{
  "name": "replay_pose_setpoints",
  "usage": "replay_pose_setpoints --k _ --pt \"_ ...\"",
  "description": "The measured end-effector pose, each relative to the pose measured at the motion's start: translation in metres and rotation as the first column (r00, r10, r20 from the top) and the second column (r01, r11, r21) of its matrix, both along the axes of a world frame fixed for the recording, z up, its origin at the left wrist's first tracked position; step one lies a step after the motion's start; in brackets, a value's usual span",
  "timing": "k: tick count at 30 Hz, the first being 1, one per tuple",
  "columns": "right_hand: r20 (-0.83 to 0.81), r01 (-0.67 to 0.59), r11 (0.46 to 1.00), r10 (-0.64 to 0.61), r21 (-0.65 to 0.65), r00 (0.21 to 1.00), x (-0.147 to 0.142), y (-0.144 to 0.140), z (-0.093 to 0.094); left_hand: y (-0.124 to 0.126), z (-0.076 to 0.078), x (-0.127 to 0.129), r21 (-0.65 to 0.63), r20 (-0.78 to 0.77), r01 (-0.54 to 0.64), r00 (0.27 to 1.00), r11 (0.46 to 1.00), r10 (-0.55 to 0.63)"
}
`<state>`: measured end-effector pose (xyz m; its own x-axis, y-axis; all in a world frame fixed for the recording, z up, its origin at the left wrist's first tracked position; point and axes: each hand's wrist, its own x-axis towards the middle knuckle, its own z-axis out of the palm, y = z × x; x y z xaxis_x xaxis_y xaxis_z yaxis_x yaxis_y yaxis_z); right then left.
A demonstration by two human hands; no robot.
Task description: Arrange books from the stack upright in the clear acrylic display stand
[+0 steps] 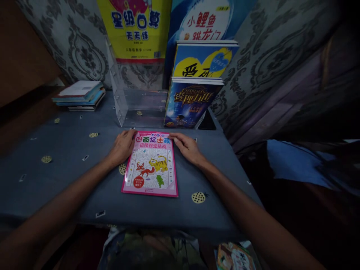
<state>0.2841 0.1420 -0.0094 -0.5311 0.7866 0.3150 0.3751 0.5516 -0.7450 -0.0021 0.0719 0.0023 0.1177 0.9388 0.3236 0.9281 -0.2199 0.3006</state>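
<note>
Near edge: a small picture book [233, 257] peeks out below the table, partly hidden.
Table: the table [64, 180] has a dark blue cloth with little yellow dotted circles on it.
Pink book: a pink book [151, 165] lies flat in the middle of the table, cover up. It shows an orange fox, a yellow tiger and a green plant in a maze of lines. The big title has Chinese words, and I can read "画" and "捉迷藏".
Left hand: the left hand [121, 147] lies flat by the top left corner of the pink book and touches its edge. The grip is loose and open, holding nothing.
Right hand: the right hand [188, 147] lies flat at the top right corner, fingers on the book's top edge. Its grip is open too, not closed on the book.
Clear stand: a see-through plastic stand [132, 107] sits just behind the pink book.
Standing books: a dark blue book [189, 105] with gold letters stands in the stand, and a blue and yellow book [204, 60] stands behind it.
Book pile: a pile of flat books [80, 95] lies far left.
Wall: a yellow poster [135, 28] reads "口算" and "天天练". A blue poster [202, 20] reads "小鲤鱼跳龙门".
</note>
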Motion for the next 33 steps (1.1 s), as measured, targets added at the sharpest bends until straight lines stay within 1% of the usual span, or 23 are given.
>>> replay_pose_setpoints --k 6,12,18,26,33 --pt "0.078 0.024 0.999 -0.028 0.048 0.997 0.004 -0.022 0.006 0.0 -0.003 -0.001 0.026 0.006 0.003 1.0 1.0 -0.003" --pt "0.137 0.026 0.994 -0.04 0.102 0.99 0.007 -0.037 0.007 0.0 -0.003 -0.001 0.003 -0.007 -0.001 1.0 1.0 0.001" --pt "0.161 0.003 0.989 -0.027 0.147 0.987 0.008 -0.036 0.002 -0.001 -0.003 -0.003 -0.002 0.02 0.011 1.0 1.0 -0.011" --pt "0.154 -0.013 0.987 -0.013 0.162 0.988 0.009 -0.036 0.003 -0.001 -0.001 -0.005 -0.014 0.079 0.034 0.996 0.999 -0.033" --pt "0.165 -0.032 0.984 0.003 0.173 0.986 0.01 -0.035 0.002 -0.002 0.0 -0.004 -0.016 0.092 0.038 0.995 0.999 -0.037"
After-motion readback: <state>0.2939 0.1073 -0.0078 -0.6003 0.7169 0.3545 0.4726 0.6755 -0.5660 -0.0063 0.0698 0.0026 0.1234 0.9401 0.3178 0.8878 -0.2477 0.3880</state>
